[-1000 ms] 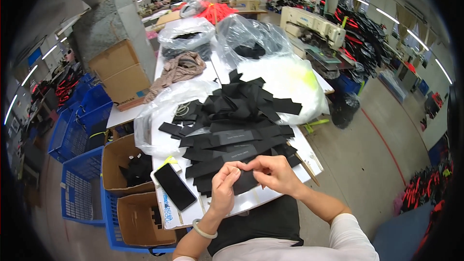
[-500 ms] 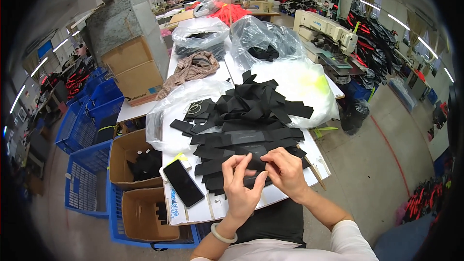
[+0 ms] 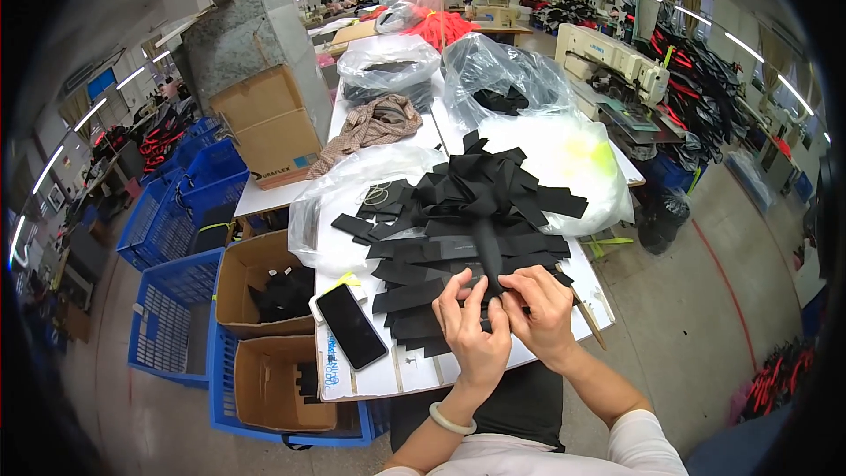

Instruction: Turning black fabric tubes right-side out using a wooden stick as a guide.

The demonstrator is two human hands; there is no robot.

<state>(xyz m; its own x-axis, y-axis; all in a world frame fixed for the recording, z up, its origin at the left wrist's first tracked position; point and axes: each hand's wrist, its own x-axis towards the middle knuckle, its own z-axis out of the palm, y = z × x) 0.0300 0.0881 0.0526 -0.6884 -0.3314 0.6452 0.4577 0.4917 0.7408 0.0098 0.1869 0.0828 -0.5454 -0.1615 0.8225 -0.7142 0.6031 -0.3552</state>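
A black fabric strip (image 3: pixel 487 251), blurred by motion, stands up from between my fingertips over the table's near part. My left hand (image 3: pixel 473 332) pinches its lower end, and my right hand (image 3: pixel 539 316) pinches beside it, the two hands nearly touching. Under and beyond them more black strips (image 3: pixel 410 291) lie flat in overlapping rows. Farther back rises a loose heap of black strips (image 3: pixel 471 185). Small cut black pieces (image 3: pixel 352 227) and pale rubber bands (image 3: pixel 377 194) lie at the heap's left.
A phone (image 3: pixel 352 326) lies at the table's left edge. Plastic bags (image 3: pixel 582 167) surround the heap. Cardboard boxes (image 3: pixel 256 357) sit in blue crates (image 3: pixel 167 326) to the left. A sewing machine (image 3: pixel 617 57) stands at the far right. A pointed stick (image 3: pixel 592 322) juts over the right edge.
My hands have come closer together, and a black strip now stands up between them. The whole view has shifted slightly, so the table appears farther right.
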